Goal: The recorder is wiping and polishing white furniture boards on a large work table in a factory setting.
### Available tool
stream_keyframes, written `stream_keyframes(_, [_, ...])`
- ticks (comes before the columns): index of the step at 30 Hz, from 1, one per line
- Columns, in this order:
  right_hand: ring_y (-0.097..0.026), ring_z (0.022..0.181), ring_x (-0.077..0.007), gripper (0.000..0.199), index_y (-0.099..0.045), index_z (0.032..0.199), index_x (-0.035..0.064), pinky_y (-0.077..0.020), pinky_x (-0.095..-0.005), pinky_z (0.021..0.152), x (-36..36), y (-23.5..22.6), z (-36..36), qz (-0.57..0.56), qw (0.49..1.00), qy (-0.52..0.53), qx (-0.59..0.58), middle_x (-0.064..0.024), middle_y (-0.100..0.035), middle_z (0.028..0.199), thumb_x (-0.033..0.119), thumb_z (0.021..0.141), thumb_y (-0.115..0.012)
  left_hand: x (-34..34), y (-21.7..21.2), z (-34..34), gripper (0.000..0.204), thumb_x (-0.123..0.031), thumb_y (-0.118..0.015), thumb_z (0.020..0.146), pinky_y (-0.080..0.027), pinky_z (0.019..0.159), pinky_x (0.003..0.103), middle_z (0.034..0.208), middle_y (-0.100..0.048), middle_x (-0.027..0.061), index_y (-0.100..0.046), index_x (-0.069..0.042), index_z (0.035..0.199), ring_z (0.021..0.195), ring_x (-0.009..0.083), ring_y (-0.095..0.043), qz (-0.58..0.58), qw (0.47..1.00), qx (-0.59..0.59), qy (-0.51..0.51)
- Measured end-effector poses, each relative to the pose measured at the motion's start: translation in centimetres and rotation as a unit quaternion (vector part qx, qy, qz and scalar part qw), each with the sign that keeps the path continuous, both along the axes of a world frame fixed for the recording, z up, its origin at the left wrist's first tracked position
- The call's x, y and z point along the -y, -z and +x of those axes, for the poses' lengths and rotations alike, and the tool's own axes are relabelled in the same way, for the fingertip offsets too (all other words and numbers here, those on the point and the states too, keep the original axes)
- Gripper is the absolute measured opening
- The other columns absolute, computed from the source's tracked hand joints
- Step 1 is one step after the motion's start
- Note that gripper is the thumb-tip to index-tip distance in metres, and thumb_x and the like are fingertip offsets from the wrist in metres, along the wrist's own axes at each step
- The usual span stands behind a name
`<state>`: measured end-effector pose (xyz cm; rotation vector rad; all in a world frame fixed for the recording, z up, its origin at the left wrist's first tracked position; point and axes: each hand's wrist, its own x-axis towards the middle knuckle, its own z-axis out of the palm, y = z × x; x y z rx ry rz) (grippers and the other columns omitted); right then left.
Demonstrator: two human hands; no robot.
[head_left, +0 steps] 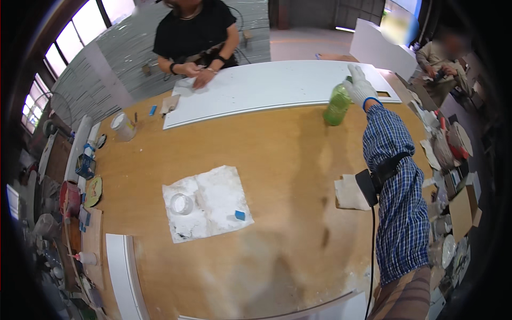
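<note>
My right hand (361, 89), in a white glove with a blue cuff, reaches to the far right of the table. Its fingers are stretched out and apart beside the top of a green bottle (336, 106). The thumb side is against or very near the bottle's neck; I cannot tell whether they touch. The bottle stands, leaning in the view, at the near edge of a long white panel (256, 85). A blue checked sleeve with a black strap and cable covers my right forearm. My left hand is out of view.
On the wooden table (288, 176) a white-stained cloth (218, 186) bears a small tub (181, 204) and blue block (240, 215). A folded cloth (352, 192) lies near my forearm. A co-worker (197, 37) handles the panel's far left. White strips (120, 272) lie nearer.
</note>
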<state>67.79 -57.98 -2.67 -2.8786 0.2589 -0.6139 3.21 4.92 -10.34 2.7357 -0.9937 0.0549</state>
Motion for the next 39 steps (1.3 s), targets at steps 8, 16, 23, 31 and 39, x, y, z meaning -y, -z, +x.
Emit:
stream_keyframes(8, [-0.063, 0.113, -0.0373, 0.043, -0.066, 0.12, 0.0095, -0.0511, -0.0453, 0.099, -4.1, 2.2, -0.7, 0.037, 0.996, -0.073, 0.019, -0.0182, -0.063, 0.119, 0.035, 0.086, -0.073, 0.4, -1.5, 1.9, 0.019, -0.021, -0.069, 0.074, -0.044, 0.071, 0.045, 0.082, -0.054, 0.0093, -0.061, -0.011, 0.089, 0.075, 0.0287, -0.057, -0.025, 0.996, -0.087, 0.001])
stream_keyframes(16, [-0.07, 0.099, -0.0339, 0.046, -0.073, 0.112, 0.0038, -0.055, -0.0402, 0.091, -11.3, -3.4, -14.4, 0.082, 0.983, -0.161, 0.036, -0.0182, -0.073, 0.105, 0.038, 0.082, -0.074, -1.8, 1.5, -0.8, 0.039, -0.026, -0.07, 0.084, -0.049, 0.097, 0.056, 0.118, -0.066, 0.0162, -0.067, -0.006, 0.118, 0.112, 0.0366, -0.065, 0.011, 0.997, -0.07, 0.02])
stream_keyframes(23, [-0.067, 0.108, -0.0353, 0.051, -0.072, 0.116, 0.0074, -0.0537, -0.041, 0.096, -19.6, -4.0, -28.6, 0.153, 0.971, -0.164, -0.085, -0.0172, -0.07, 0.116, 0.043, 0.08, -0.076, -1.0, 2.6, -0.8, 0.051, -0.041, -0.067, 0.088, -0.04, 0.099, 0.059, 0.118, -0.059, 0.0218, -0.062, 0.0, 0.118, 0.111, 0.0419, -0.056, 0.0, 0.999, -0.004, 0.035])
stream_keyframes(31, [-0.062, 0.117, -0.0389, 0.056, -0.067, 0.123, 0.0088, -0.0497, -0.0474, 0.101, -19.7, 1.6, -34.5, 0.231, 0.967, -0.106, 0.03, -0.0207, -0.064, 0.126, 0.049, 0.084, -0.071, 1.4, 1.0, 0.0, 0.056, -0.045, -0.068, 0.083, -0.041, 0.085, 0.057, 0.101, -0.054, 0.0255, -0.058, 0.007, 0.102, 0.095, 0.0457, -0.053, -0.027, 0.998, -0.012, 0.062])
stream_keyframes(39, [-0.067, 0.108, -0.0322, 0.039, -0.066, 0.124, 0.0101, -0.0533, -0.0416, 0.095, -23.5, 1.5, -58.4, 0.358, 0.881, -0.285, -0.117, -0.0145, -0.068, 0.117, 0.035, 0.095, -0.065, -1.8, 2.9, -2.3, 0.066, -0.044, -0.067, 0.09, -0.036, 0.107, 0.065, 0.124, -0.055, 0.0295, -0.053, 0.008, 0.128, 0.118, 0.0498, -0.052, 0.018, 0.997, 0.06, 0.041])
